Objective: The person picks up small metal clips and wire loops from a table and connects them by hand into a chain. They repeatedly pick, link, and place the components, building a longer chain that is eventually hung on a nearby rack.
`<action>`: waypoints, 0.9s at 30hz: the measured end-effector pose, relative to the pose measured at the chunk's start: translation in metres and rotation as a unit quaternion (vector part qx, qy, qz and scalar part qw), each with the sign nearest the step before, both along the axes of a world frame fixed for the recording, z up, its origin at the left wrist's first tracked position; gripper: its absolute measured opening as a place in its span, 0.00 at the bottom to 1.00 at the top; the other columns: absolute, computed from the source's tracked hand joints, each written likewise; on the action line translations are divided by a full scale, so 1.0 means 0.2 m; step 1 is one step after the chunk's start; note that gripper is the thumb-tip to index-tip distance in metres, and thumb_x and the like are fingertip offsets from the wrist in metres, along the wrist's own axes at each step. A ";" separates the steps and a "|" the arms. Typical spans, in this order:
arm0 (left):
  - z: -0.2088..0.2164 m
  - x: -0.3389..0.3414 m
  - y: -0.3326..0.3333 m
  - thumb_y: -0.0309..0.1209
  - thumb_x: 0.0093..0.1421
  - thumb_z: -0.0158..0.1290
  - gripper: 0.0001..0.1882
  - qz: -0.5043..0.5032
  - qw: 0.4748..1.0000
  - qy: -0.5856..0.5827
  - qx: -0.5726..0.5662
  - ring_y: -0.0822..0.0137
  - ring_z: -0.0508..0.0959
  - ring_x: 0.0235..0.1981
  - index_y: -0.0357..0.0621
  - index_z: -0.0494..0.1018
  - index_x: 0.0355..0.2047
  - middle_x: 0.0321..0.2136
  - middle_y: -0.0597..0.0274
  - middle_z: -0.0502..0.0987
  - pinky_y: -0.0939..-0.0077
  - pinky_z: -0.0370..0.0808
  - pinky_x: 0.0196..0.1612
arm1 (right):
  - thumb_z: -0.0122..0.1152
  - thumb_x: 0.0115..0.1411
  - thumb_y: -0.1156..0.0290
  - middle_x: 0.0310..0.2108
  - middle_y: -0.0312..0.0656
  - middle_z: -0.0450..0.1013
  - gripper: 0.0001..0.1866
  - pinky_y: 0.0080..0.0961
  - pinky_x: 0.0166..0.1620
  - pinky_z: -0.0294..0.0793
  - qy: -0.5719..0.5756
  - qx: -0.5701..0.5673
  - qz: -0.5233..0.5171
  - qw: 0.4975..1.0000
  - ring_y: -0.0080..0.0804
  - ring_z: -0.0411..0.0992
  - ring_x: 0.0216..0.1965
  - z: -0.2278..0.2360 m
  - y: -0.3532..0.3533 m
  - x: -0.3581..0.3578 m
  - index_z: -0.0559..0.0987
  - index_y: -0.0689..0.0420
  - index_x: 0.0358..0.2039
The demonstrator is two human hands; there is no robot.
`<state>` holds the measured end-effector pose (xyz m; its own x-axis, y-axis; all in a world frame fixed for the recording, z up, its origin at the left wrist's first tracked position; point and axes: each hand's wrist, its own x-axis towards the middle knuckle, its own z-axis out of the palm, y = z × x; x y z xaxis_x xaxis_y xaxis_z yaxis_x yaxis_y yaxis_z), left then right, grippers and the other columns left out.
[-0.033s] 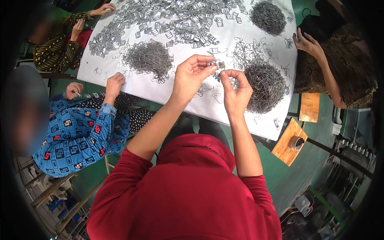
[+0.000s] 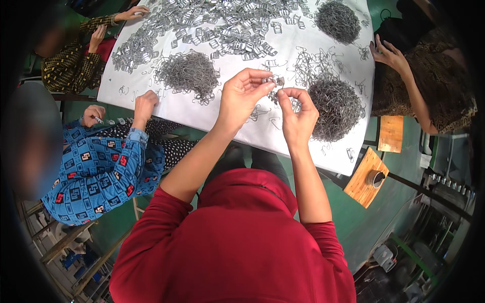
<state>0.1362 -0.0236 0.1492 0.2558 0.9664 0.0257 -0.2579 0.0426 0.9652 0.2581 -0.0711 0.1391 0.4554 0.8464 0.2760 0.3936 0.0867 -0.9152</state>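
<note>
Above the white-covered table [image 2: 230, 113], my left hand [image 2: 241, 96] pinches a small metal buckle [image 2: 274, 80] between thumb and fingers. My right hand [image 2: 299, 113] is closed in a pinch just right of and below the buckle, its fingertips close to the buckle's right end. Whatever thin piece lies in those right fingertips is too small to make out. A dense heap of bent wire hooks [image 2: 334, 108] lies right of my right hand, with looser hooks [image 2: 313, 63] spread beyond it. Another hook heap [image 2: 189, 76] sits left of my left hand.
Loose metal buckles [image 2: 222, 30] cover the table's far side, and a third hook heap [image 2: 337, 22] stands far right. Co-workers sit at the left: a blue patterned sleeve [image 2: 108, 166] and a yellow-black sleeve [image 2: 88, 63]. Another person's hand [image 2: 391, 55] is at the right edge, near a wooden stool [image 2: 365, 182].
The far-left co-worker's outstretched hand has slid slightly to the right at the table's edge. My two hands and the buckle have hardly moved.
</note>
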 end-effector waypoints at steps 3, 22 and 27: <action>0.00 -0.05 -0.02 0.19 0.53 0.54 0.11 -0.016 1.000 -0.007 0.020 0.74 0.75 0.37 0.34 0.71 0.38 0.35 0.59 0.76 0.81 0.72 0.43 | 0.62 0.49 0.72 0.24 0.40 0.75 0.05 0.24 0.34 0.67 0.016 -0.002 0.017 1.000 0.30 0.72 0.26 0.00 -0.05 -0.07 0.77 0.61 0.24; 0.01 -0.40 0.21 0.19 0.54 0.53 0.10 -0.039 0.991 0.097 0.089 0.74 0.75 0.38 0.36 0.73 0.38 0.35 0.61 0.76 0.83 0.72 0.43 | 0.61 0.48 0.66 0.30 0.38 0.74 0.08 0.32 0.37 0.72 -0.254 -0.256 0.270 0.893 0.37 0.73 0.33 -0.58 0.22 0.09 0.79 0.49 0.30; 0.00 -0.45 0.21 0.20 0.54 0.53 0.10 0.024 0.990 0.113 0.081 0.74 0.74 0.38 0.36 0.73 0.38 0.36 0.61 0.76 0.83 0.70 0.44 | 0.62 0.47 0.65 0.27 0.38 0.71 0.07 0.33 0.35 0.72 -0.384 -0.127 0.281 0.870 0.38 0.72 0.31 -0.67 0.28 -0.02 0.78 0.50 0.27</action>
<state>0.0461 0.0178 0.1487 0.2266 0.9654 0.1292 -0.0331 -0.1250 0.9916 0.2546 -0.0158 0.0044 -0.2867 0.9540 0.0876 0.8581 0.2964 -0.4193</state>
